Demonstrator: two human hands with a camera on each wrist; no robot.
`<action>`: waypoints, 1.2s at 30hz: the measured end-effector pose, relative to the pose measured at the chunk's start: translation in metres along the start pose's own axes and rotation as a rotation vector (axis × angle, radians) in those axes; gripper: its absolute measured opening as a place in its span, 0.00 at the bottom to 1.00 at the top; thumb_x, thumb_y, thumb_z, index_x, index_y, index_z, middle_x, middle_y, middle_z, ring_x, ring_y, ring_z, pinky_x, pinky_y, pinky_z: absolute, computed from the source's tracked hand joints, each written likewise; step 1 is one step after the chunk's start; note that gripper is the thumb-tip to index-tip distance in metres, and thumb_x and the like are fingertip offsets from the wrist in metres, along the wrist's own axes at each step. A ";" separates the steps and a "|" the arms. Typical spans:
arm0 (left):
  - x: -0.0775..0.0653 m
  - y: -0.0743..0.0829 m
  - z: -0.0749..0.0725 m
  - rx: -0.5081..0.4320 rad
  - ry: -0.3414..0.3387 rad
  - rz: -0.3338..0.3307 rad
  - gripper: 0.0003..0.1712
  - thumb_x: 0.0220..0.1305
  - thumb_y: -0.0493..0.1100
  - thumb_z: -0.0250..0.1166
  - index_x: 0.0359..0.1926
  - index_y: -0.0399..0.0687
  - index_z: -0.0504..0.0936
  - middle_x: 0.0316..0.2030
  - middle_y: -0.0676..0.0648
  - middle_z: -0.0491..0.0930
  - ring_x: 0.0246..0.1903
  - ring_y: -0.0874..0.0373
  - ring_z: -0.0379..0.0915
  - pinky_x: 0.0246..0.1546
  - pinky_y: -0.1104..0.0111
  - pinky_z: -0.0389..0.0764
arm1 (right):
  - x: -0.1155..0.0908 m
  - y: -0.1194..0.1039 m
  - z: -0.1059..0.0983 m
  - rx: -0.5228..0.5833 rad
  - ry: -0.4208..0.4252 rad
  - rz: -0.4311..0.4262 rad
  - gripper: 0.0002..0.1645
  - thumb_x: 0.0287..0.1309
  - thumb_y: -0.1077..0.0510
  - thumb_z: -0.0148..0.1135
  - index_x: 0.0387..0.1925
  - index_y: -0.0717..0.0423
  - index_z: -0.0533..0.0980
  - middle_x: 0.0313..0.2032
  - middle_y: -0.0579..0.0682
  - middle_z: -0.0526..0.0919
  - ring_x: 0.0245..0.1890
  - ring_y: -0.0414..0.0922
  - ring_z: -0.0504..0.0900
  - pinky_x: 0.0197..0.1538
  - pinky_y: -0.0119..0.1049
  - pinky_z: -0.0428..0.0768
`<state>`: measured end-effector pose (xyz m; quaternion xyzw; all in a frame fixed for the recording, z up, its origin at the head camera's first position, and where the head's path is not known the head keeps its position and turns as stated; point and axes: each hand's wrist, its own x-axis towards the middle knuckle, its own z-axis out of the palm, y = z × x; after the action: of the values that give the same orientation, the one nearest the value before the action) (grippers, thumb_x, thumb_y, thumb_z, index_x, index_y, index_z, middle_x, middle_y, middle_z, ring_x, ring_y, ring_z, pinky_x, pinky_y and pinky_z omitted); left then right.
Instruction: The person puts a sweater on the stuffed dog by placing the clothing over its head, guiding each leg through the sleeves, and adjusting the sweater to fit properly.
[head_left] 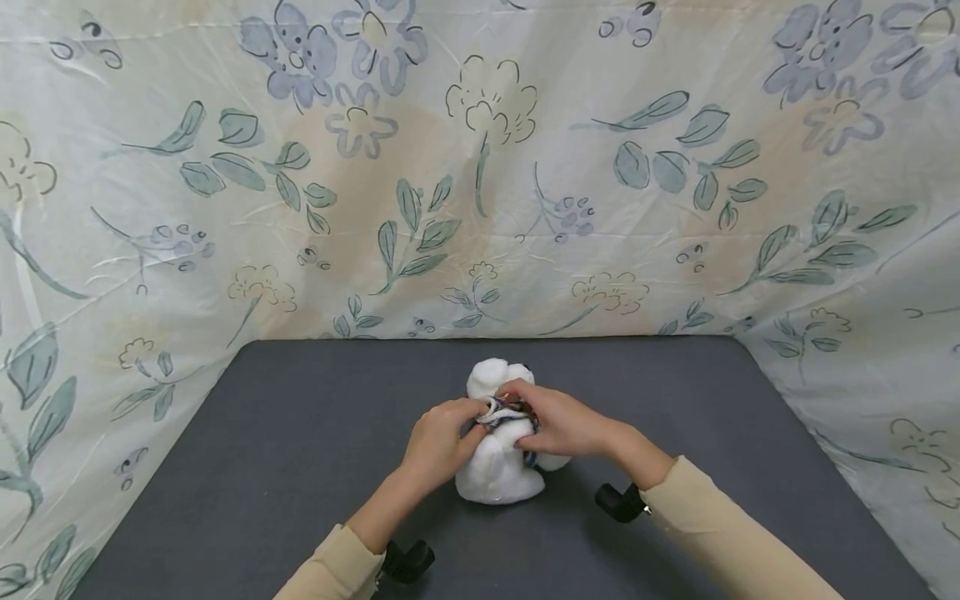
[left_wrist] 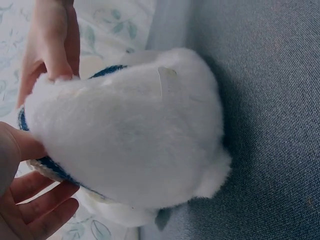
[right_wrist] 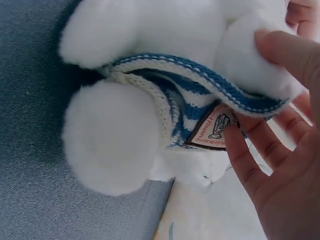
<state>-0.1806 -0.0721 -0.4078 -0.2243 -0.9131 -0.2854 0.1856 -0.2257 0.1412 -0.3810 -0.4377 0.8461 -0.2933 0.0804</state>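
Note:
A white plush toy (head_left: pixel 495 475) sits upright on the table, its back toward me. Round its neck and upper body is a blue-and-white striped knit vest (right_wrist: pixel 195 112) with a printed triangular patch (right_wrist: pixel 215 129). My left hand (head_left: pixel 440 442) pinches the vest's edge at the toy's upper left, thumb against the white fur in the left wrist view. On the other side, my right hand (head_left: pixel 566 421) grips the vest and the toy's limb; its thumb presses the white fur while the fingers lie at the patch and knit edge. A small white tag (left_wrist: pixel 169 82) sticks out of the toy's back.
The dark grey table (head_left: pixel 300 433) spreads around the toy on all sides. Behind it and along both sides hangs a floral cloth (head_left: pixel 420 208). Black wrist camera mounts (head_left: pixel 621 502) jut out below both forearms.

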 end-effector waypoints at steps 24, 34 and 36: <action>0.001 0.014 -0.002 -0.010 0.100 0.061 0.05 0.54 0.40 0.67 0.33 0.55 0.83 0.31 0.55 0.81 0.18 0.68 0.68 0.19 0.77 0.67 | 0.010 -0.003 0.004 -0.349 0.158 0.066 0.17 0.41 0.45 0.73 0.23 0.44 0.71 0.22 0.36 0.67 0.17 0.32 0.62 0.20 0.25 0.61; -0.003 0.017 -0.005 0.056 0.146 0.142 0.07 0.48 0.40 0.71 0.31 0.53 0.83 0.29 0.56 0.78 0.21 0.64 0.73 0.19 0.75 0.70 | 0.015 -0.006 0.011 -0.358 0.269 0.178 0.18 0.41 0.54 0.72 0.16 0.44 0.67 0.13 0.37 0.63 0.13 0.33 0.58 0.17 0.25 0.55; -0.004 0.017 -0.006 0.072 0.151 0.142 0.07 0.48 0.41 0.72 0.32 0.53 0.83 0.30 0.55 0.79 0.22 0.65 0.73 0.20 0.74 0.70 | 0.015 -0.006 0.012 -0.354 0.292 0.157 0.18 0.41 0.56 0.72 0.17 0.45 0.68 0.14 0.37 0.63 0.14 0.33 0.58 0.18 0.25 0.56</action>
<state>-0.1674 -0.0645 -0.3983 -0.2596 -0.8881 -0.2544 0.2815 -0.2257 0.1218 -0.3861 -0.3307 0.9185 -0.1935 -0.0982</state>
